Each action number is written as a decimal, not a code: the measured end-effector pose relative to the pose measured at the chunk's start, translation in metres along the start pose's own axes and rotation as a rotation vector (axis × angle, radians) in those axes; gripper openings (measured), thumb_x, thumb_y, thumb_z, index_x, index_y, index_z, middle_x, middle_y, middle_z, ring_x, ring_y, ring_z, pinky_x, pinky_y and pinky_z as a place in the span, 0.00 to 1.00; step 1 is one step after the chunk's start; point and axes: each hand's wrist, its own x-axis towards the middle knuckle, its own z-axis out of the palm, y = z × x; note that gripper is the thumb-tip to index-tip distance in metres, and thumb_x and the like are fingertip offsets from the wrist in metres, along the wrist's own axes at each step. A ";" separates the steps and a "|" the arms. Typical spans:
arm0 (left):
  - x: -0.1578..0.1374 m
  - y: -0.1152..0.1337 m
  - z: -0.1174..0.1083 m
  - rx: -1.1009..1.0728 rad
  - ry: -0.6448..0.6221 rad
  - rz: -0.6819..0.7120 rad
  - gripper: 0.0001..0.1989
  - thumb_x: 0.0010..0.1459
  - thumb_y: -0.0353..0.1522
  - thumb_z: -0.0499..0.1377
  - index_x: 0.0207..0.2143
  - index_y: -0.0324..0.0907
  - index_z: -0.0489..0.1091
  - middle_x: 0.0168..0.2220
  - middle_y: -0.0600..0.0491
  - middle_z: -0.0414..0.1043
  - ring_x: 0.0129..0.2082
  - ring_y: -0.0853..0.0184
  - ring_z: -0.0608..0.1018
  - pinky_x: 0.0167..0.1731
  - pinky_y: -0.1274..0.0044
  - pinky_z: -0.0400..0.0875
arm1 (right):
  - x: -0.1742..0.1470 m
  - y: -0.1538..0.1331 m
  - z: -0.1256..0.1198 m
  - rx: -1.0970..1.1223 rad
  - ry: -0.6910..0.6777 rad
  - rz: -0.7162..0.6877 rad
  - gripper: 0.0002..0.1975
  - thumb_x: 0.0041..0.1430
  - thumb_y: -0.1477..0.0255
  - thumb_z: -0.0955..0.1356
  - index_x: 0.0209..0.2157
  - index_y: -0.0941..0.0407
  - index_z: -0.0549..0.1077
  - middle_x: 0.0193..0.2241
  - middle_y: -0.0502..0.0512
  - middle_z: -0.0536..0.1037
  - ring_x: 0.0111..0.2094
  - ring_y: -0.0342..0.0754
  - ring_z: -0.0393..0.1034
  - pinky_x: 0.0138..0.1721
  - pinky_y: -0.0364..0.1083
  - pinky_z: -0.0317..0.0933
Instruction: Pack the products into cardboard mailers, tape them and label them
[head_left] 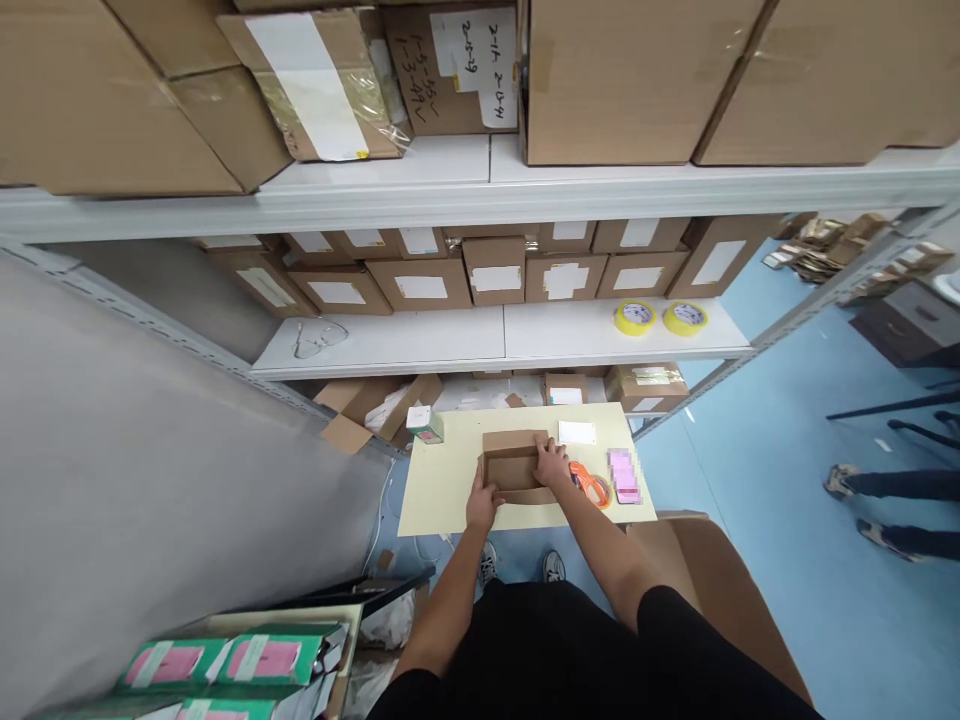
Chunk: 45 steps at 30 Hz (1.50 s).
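Note:
An open cardboard box [512, 497] stands on a small pale yellow table [442, 500], its flaps spread and its inside showing. My left hand [484, 500] grips its left front corner, thumb over the edge. At the right side, my right hand [553, 462] holds the box wall with its fingers over the rim. Close by my right hand lies an orange tape dispenser [596, 490]. Beyond it is a pink stack [623, 476], partly blurred. A white label or card [576, 432] sits behind my right hand. The small green and white box [425, 424] stands at the back left corner.
Shelves [420, 340] rise ahead with labelled cartons [421, 285], two yellow tape rolls [634, 318] and glasses [321, 338]. A large open carton [697, 560] stands right of me. Green and pink boxes [255, 658] lie lower left. Another person's legs [900, 485] show at right.

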 end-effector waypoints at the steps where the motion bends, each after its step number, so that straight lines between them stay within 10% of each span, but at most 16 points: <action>1: -0.002 0.001 0.003 0.003 0.015 -0.021 0.07 0.54 0.27 0.65 0.37 0.42 0.76 0.76 0.50 0.47 0.68 0.52 0.66 0.62 0.64 0.66 | 0.003 0.004 0.005 0.002 0.015 -0.028 0.48 0.53 0.72 0.72 0.73 0.49 0.51 0.75 0.69 0.43 0.73 0.74 0.40 0.65 0.75 0.42; 12: -0.016 0.013 0.012 -0.034 0.099 -0.082 0.10 0.48 0.27 0.68 0.36 0.41 0.80 0.75 0.50 0.49 0.69 0.50 0.65 0.64 0.62 0.65 | 0.010 0.015 -0.017 -0.052 -0.038 -0.121 0.36 0.60 0.70 0.68 0.69 0.48 0.59 0.74 0.65 0.48 0.74 0.72 0.36 0.65 0.77 0.38; 22: -0.143 0.006 0.012 0.090 0.333 -0.078 0.14 0.49 0.30 0.73 0.39 0.41 0.78 0.76 0.42 0.45 0.75 0.44 0.48 0.68 0.50 0.57 | -0.077 -0.050 -0.018 0.169 0.267 -0.637 0.32 0.62 0.70 0.63 0.68 0.54 0.62 0.71 0.62 0.57 0.74 0.62 0.43 0.71 0.65 0.46; 31: -0.350 -0.056 0.004 -0.035 0.504 -0.283 0.12 0.51 0.32 0.71 0.40 0.46 0.79 0.77 0.51 0.43 0.75 0.45 0.50 0.68 0.52 0.57 | -0.232 -0.182 0.079 0.228 0.077 -1.037 0.28 0.65 0.67 0.63 0.66 0.54 0.65 0.70 0.64 0.60 0.71 0.59 0.53 0.70 0.63 0.52; 45: -0.655 -0.149 0.050 -0.166 0.841 -0.631 0.10 0.53 0.34 0.71 0.39 0.46 0.79 0.76 0.53 0.44 0.72 0.45 0.58 0.67 0.55 0.61 | -0.518 -0.328 0.278 0.053 -0.357 -1.539 0.29 0.63 0.66 0.69 0.65 0.53 0.68 0.70 0.62 0.60 0.70 0.59 0.54 0.70 0.58 0.52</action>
